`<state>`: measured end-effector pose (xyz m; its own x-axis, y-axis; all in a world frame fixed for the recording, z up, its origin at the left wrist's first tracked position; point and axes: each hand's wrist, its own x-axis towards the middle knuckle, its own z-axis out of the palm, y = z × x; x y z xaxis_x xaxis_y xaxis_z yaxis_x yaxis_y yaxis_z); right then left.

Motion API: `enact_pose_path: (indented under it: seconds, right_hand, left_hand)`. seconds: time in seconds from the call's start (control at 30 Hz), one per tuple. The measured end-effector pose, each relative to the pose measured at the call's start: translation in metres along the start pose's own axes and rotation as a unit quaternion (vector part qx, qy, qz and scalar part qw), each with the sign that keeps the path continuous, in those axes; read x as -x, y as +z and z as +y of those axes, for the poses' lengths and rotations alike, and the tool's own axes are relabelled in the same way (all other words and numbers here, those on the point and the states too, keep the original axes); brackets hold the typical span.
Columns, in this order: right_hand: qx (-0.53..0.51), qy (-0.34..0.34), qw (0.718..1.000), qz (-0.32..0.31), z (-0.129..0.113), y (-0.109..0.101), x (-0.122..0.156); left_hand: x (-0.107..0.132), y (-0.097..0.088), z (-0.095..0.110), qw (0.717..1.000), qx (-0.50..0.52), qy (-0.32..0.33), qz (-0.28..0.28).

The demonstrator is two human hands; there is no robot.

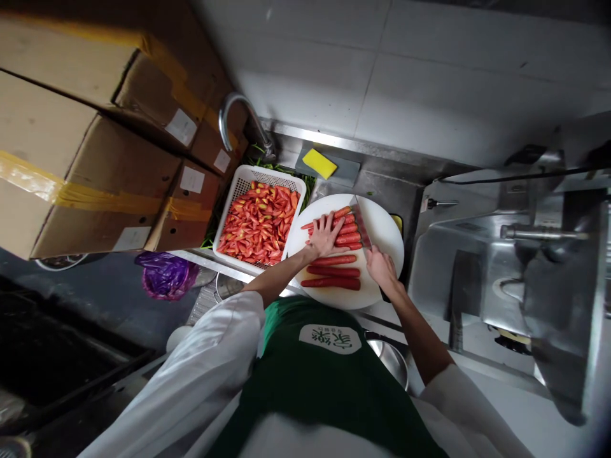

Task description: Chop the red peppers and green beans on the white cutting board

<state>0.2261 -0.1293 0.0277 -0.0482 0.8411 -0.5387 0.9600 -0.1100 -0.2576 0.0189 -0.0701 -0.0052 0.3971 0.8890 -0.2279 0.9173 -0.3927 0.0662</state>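
My left hand lies spread over a row of several orange-red carrots, its fingers apart and pressing on them. The handle of a kitchen knife is in my closed right hand. Its broad blade stands across the right ends of that row, touching or very close to them. Three more peeled carrots lie side by side nearer my body. All of these rest on a round white cutting board. My left palm hides part of the row.
Left of the board stands a white perforated basket full of cut carrot pieces. A curved faucet and stacked cardboard boxes are beyond it. A yellow sponge lies behind the board. A metal sink is to the right.
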Motion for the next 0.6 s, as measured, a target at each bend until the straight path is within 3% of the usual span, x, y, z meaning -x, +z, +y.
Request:
enact_pose_path:
  seconds: [0.37,0.6]
  right_hand:
    - [0.01,-0.006,1.0,0.014,0.006,-0.029,0.018]
    - [0.026,-0.009,1.0,0.003,0.004,-0.034,0.026]
  left_hand:
    - [0.004,-0.008,-0.001,1.0,0.017,0.011,0.007]
    - [0.004,-0.006,-0.001,1.0,0.014,0.012,0.014]
